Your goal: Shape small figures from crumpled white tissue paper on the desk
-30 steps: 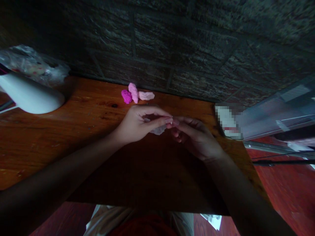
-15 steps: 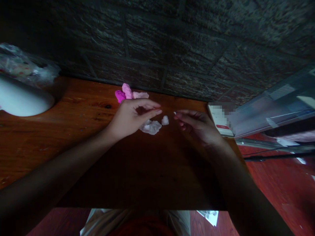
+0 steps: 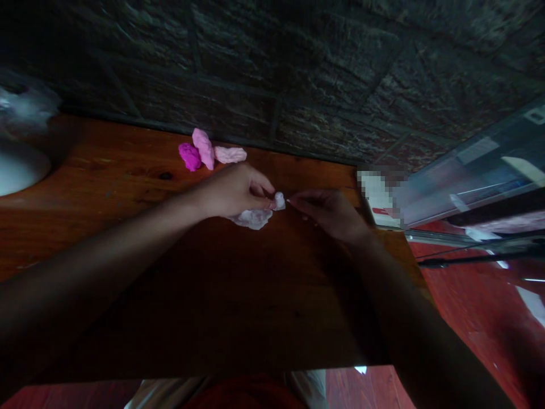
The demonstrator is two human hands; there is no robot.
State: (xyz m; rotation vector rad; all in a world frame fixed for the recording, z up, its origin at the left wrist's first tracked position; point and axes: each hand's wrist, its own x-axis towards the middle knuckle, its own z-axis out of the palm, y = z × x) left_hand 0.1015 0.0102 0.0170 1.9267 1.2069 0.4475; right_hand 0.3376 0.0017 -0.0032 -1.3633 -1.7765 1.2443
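Observation:
My left hand has thumb and fingertips closed on the left side of a small white clay figure, knobby on top and wider below. Just to its right, my right hand pinches a tiny white clay bit between thumb and forefinger, its tip close to the figure. A crumpled, pale translucent clump lies on the table under my left hand, partly covered by it. Behind that hand rest a magenta clay lump, a pink clay lump and a pale pink clay lump.
The wooden table meets a dark stone-patterned wall. A white box with a red mark stands at the right edge beside a clear plastic bin. At far left are a white rounded object and crinkled clear plastic.
My left fingers, apart half a second ago, have closed on the white figure. My right hand has moved left with the tiny bit, toward the figure. The camera view has shifted slightly.

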